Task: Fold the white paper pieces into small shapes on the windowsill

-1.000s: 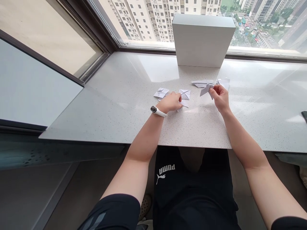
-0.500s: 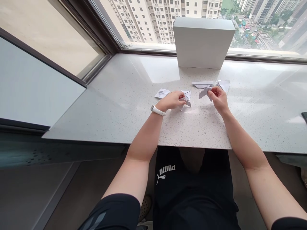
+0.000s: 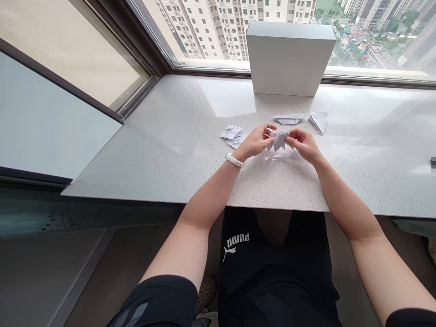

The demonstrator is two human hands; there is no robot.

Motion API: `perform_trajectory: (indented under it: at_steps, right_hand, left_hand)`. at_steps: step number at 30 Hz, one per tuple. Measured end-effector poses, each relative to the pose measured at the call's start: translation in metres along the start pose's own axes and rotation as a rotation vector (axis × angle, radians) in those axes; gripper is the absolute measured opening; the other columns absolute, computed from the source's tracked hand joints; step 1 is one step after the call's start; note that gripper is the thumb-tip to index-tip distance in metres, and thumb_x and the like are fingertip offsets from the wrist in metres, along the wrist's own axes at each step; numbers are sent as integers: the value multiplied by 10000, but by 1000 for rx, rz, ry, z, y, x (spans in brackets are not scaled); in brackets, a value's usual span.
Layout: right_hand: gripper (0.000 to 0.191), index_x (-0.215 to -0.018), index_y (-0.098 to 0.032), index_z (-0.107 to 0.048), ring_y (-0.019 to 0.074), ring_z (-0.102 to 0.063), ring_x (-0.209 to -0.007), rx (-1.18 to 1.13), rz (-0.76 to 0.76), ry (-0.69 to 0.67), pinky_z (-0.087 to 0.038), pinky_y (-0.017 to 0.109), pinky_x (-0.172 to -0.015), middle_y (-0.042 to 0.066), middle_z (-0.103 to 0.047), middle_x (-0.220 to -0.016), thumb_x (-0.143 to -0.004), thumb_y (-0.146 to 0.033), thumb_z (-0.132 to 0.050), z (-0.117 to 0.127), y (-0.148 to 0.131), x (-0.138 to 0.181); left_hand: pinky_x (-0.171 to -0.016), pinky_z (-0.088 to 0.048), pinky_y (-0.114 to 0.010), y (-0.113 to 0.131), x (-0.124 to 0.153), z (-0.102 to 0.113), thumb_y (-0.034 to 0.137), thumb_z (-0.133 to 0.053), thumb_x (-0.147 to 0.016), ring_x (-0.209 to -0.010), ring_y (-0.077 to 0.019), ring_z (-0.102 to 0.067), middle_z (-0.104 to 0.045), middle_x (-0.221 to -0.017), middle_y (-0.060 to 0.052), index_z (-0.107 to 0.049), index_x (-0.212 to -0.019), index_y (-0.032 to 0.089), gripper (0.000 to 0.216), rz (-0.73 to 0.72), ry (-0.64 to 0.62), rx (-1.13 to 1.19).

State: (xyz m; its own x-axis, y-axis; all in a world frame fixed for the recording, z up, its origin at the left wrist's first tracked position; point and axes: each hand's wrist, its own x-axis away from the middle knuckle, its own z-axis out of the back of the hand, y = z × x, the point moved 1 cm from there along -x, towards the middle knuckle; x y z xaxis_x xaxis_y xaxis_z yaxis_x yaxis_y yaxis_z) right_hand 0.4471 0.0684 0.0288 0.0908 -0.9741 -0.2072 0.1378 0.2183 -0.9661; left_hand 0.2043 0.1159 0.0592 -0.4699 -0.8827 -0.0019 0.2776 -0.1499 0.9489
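Note:
Between my hands, just above the speckled countertop point(image 3: 197, 172), is a piece of folded white paper point(image 3: 279, 141) with pointed flaps hanging down. My left hand point(image 3: 256, 140) pinches its left end, and my right hand point(image 3: 304, 144) pinches its right end. Whether it is one piece or two held together, I cannot tell. Left of my left hand lie flat folded paper pieces point(image 3: 231, 132), partly overlapping. A long boat-like paper fold point(image 3: 289, 119) rests behind my hands, and a fan-shaped paper fold point(image 3: 319, 121) lies to its right.
A pale box point(image 3: 289, 63) stands upright at the back against the window point(image 3: 218, 32). The dark window frame point(image 3: 146, 50) runs along the left. A small dark object point(image 3: 433, 162) sits at the right edge. The counter's front edge is close to my lap.
My right hand has moved left with its folded paper, and my left hand has shifted right. The papers they hold now meet between them. The long fold and fan-shaped fold are uncovered.

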Motion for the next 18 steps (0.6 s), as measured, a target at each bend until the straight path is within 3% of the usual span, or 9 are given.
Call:
perform_trajectory:
  at_steps: [5, 12, 18]
  right_hand:
    - [630, -1064, -260, -849, 243, -762, -933, 24, -11, 26, -605, 376, -787, 57, -835, -1008, -853, -835, -999, 0, 3, -2]
    - [591, -1085, -285, -771, 210, -726, -891, 108, 32, 157, -622, 378, -810, 39, -809, -1015, -886, -787, -1010, 4, 7, -2]
    - [629, -1004, -288, -755, 208, -719, -877, 127, 13, 162, -620, 366, -762, 40, -800, -1015, -876, -853, -1001, 0, 6, 0]
  left_hand:
    - [-871, -685, -348, 0, -3, -8, 264, -918, -1073, -924, -213, -840, -895, -1062, -99, -796, -1186, 182, 186, -1, 25, 162]
    - [-967, -736, -411, -4, -4, -15, 363, -953, -1082, -1011, -232, -869, -909, -1109, -106, -818, -1168, 184, 240, -37, 2, 308]
    - [-994, -717, -413, -10, -6, -20, 454, -1052, -995, -1078, -262, -886, -915, -1175, -135, -817, -1162, 183, 396, -138, 22, 274]
